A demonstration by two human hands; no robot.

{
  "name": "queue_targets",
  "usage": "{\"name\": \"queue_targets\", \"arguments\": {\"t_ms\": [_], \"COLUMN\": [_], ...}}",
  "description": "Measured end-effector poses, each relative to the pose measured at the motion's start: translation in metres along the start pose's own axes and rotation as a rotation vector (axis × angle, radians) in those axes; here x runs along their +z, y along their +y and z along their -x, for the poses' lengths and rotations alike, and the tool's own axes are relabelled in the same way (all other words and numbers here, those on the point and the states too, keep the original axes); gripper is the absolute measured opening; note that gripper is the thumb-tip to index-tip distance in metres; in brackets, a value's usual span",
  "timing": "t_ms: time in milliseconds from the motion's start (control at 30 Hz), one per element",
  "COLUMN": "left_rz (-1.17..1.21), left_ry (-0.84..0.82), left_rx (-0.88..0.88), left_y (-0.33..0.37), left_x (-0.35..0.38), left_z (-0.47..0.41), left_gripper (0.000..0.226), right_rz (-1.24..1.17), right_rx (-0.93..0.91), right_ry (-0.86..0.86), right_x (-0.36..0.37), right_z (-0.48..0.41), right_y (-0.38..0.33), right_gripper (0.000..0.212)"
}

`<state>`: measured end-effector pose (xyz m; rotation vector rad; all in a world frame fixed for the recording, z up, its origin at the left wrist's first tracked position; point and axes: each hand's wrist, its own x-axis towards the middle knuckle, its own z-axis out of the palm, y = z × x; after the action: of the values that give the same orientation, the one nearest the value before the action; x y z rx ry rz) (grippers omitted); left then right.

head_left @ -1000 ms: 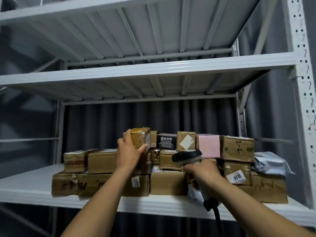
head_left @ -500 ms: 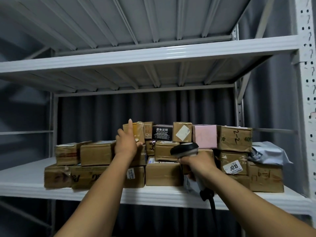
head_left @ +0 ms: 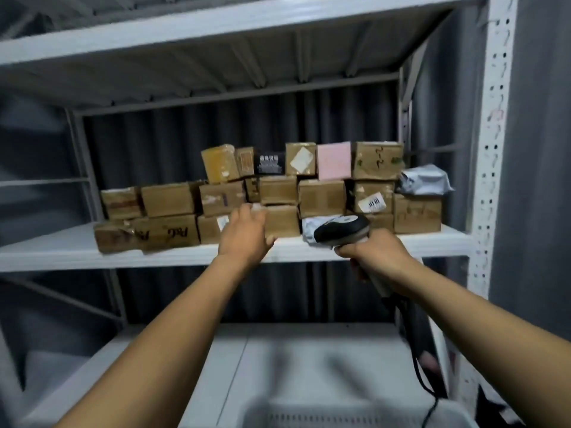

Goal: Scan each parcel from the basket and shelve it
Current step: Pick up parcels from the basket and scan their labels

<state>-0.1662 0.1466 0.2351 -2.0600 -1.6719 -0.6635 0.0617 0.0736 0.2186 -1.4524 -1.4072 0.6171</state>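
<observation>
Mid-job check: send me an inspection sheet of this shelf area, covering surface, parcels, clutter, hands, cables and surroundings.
Surface: white metal shelf, loaded along its back.
Job's things: cardboard parcels stacked about three rows high; taped parcel at top left, tilted; pink box in the top row; grey poly bag lying on the right-hand stack; basket rim at the bottom edge, contents not visible.
Clutter: nothing seen.
Hands: left hand holds nothing, fingers relaxed, in front of the bottom row; right hand grips the scanner.
Cables: scanner cable hangs down towards the basket.
Surroundings: dark curtain behind; lower shelf beneath.
</observation>
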Motion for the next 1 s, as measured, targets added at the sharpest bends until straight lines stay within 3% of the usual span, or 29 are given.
{"name": "queue_targets", "arguments": {"t_ms": [233,467,1000], "left_rz": [0.042,0.045,0.089], "left_ry": [-0.250,-0.480,-1.143], "left_rx": [0.041,0.055,-0.028], "left_y": [0.057,0.092,0.142], "left_x": [0.092,0.175,0.379], "left_z": [0.124,0.217,0.394], "left_gripper": [0.060,0.059,0.067], "right_rz": [0.085,0.215,0.229], "right_rx": [0.165,0.243,0.512], "right_ry": [-0.068,-0.151,-0.359], "right_x": [-0.007,-0.002,0.043], "right_z": [0.091,0.142,0.163], "right_y": [0.106,0.198,0.395], "right_gripper": [0.011,0.018,0.032]}}
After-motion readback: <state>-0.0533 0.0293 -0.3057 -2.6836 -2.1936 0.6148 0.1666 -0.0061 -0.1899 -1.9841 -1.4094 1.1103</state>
